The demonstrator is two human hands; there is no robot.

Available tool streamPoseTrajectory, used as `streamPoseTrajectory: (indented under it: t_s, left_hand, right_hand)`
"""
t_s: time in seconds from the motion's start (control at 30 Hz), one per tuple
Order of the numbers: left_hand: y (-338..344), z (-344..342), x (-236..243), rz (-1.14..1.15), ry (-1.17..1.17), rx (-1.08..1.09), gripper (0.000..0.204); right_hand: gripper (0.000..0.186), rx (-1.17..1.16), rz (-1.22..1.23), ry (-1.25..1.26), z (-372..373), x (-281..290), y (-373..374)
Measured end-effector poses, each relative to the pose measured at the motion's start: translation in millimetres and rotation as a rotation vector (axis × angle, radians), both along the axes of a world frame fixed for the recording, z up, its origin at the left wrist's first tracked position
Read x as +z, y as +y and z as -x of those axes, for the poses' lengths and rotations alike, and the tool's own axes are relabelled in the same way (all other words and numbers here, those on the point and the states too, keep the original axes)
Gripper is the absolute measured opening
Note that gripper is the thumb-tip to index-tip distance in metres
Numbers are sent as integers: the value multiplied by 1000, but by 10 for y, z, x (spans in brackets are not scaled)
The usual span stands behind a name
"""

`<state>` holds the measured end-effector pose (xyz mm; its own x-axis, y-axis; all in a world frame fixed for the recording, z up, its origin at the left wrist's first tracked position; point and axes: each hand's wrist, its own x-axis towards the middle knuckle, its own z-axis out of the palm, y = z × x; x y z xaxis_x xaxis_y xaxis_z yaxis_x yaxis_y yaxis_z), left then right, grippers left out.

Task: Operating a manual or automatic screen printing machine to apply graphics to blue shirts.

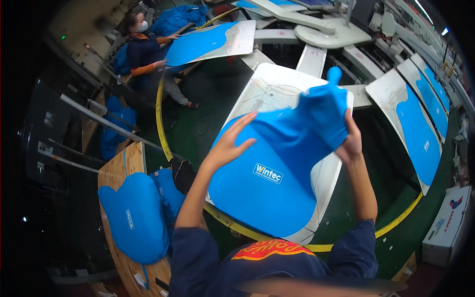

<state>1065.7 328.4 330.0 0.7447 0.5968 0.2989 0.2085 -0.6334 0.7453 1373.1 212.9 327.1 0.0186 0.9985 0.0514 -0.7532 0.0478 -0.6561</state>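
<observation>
A blue cut fabric piece (262,208) with a small white printed label lies over a white board (269,81) in front of me. Its lower part is flat, while the far right part is lifted, folded and rumpled. My right hand (351,141) grips that raised part by its right edge, thumb up along the cloth. At the left edge of the fabric, my left hand (230,146) has its fingers spread, with the fingertips over or on the cloth. Pencil-like outlines show on the bare part of the board.
On a wooden table (113,171) at my left sits a stack of blue fabric pieces (133,218). A yellow curved rail (237,227) runs below the board. More boards with blue pieces (418,133) stand right. A masked co-worker (143,49) handles another board (242,37). A white box (448,222) is at right.
</observation>
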Motion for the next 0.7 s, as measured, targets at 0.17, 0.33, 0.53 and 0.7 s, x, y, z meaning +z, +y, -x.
streamPoseTrajectory:
  t_s: [0.17, 0.33, 0.53, 0.7]
  left_hand:
    - [-111, 339, 427, 88, 64, -281, 58]
    - [-555, 1424, 570, 93, -42, -120, 32]
    - [-1096, 2955, 560, -65, -192, 264, 19]
    - [-1977, 4106, 458, 1, -333, 778, 17]
  right_hand:
    - [78, 389, 0, -180, 1193, 1021, -689]
    - [75, 517, -216, -88, 1830, 1592, -918]
    - [46, 76, -1129, -276, 2493, 2402, -657]
    - [40, -661, -779, -684, 3087, 2748, -43]
